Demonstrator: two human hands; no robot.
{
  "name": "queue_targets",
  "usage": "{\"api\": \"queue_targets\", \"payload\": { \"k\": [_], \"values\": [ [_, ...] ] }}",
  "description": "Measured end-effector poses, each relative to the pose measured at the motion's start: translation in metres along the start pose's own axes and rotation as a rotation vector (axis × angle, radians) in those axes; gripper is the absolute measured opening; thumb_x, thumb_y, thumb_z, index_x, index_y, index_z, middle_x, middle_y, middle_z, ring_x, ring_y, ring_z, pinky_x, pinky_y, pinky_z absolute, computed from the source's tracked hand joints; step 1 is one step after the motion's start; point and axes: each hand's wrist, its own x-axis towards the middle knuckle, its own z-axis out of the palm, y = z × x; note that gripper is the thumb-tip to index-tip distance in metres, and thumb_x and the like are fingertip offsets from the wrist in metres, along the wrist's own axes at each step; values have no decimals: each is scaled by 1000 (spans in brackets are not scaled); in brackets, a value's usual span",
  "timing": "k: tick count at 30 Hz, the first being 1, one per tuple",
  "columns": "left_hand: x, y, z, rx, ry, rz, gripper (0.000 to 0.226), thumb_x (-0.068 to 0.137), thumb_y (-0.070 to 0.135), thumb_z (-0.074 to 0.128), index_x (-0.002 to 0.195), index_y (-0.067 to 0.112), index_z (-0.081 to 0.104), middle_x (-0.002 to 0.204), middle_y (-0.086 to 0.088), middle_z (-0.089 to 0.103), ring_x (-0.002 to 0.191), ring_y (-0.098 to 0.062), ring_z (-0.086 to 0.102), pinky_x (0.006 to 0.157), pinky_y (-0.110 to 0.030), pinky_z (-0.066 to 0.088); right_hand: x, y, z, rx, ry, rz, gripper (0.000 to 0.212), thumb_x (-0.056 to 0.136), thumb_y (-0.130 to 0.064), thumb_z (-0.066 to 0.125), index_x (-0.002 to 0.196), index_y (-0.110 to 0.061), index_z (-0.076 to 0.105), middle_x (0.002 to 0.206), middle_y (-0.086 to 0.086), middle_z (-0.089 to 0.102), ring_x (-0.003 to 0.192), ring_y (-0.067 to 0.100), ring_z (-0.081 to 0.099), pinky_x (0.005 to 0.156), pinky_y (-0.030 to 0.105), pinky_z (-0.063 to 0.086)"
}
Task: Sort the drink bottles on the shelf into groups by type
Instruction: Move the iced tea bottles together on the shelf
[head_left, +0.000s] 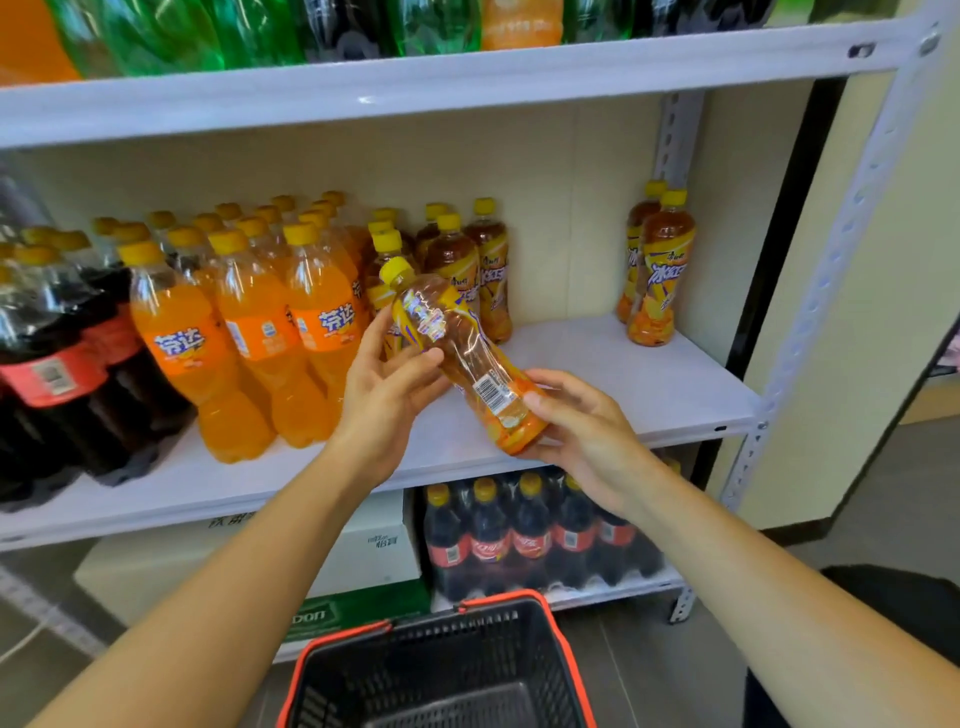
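An iced tea bottle (457, 348) with a yellow cap is tilted in front of the middle shelf (597, 374), cap pointing up and left. My left hand (384, 384) grips its upper half, and my right hand (576, 421) holds its base. Behind it stands a group of the same tea bottles (467, 260). Two more tea bottles (657, 265) stand apart at the shelf's right end. Orange soda bottles (249, 332) fill the shelf's left middle, and dark cola bottles (57, 364) stand at the far left.
A black shopping basket (447, 670) with a red rim sits on the floor below my arms. The bottom shelf holds cola bottles (530, 535) and white cartons (249, 561). The top shelf carries green, dark and orange large bottles (260, 31). Bare shelf surface lies between the tea groups.
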Motion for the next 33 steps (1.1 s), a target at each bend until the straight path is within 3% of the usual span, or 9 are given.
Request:
{"api": "queue_targets", "payload": {
  "k": [3,8,11,15,21,24,27,30,33],
  "values": [
    [-7,-7,-5,-24,78,24,69,91,7,74,151,19,43,118,-9,74,115,-31,70,92,-43,60,0,-4,-2,28,-5,27,53,80,-31,74,127,-11,63,118,15,72,100,29,72,76,40,60],
    [-14,-10,-6,-6,148,31,66,68,34,87,125,12,62,108,3,77,111,-21,72,95,-38,60,1,-6,-5,83,-46,2,50,78,-13,76,126,-13,62,122,13,71,108,31,71,85,44,59],
    [-14,-12,-6,-20,135,26,62,72,35,85,127,17,62,115,0,75,115,-26,70,98,-42,58,1,-5,-4,111,-11,-1,48,80,-15,75,126,-13,62,125,17,69,105,33,71,83,43,60],
    [-15,-17,-5,-154,81,-31,43,86,22,71,126,23,56,122,-9,70,114,-31,69,102,-47,55,0,0,1,133,24,43,45,84,-27,71,126,-12,62,126,21,68,112,42,67,79,40,60],
    [-23,-17,-2,-191,70,-2,74,86,11,72,148,18,32,129,-10,67,116,-36,67,95,-53,57,-6,4,7,121,-8,112,45,86,-36,66,128,-17,63,131,20,65,116,42,66,81,40,61],
    [-26,-17,-2,-128,138,11,68,86,19,77,144,16,43,129,-11,69,118,-33,68,95,-51,59,-7,7,9,175,-65,105,52,82,-16,73,132,-22,60,133,16,64,119,38,65,86,40,60],
    [-28,-18,-1,-90,183,-10,49,84,28,78,127,14,60,119,-9,74,112,-29,71,94,-50,60,-9,9,11,168,-90,92,69,77,-2,74,141,-19,53,135,18,61,120,37,65,89,39,60],
    [-29,-17,-2,-99,150,-21,49,83,28,79,126,18,60,118,-5,74,110,-25,71,90,-41,59,-13,9,11,161,-80,104,64,78,-7,75,138,-18,56,132,20,62,115,41,67,89,41,60],
    [-30,-16,-6,-122,14,-40,66,80,15,77,140,22,50,121,-7,69,113,-28,66,100,-46,56,-15,10,13,136,-83,121,54,82,-20,72,134,-17,58,128,20,67,110,42,69,87,41,61]
  ]
}}
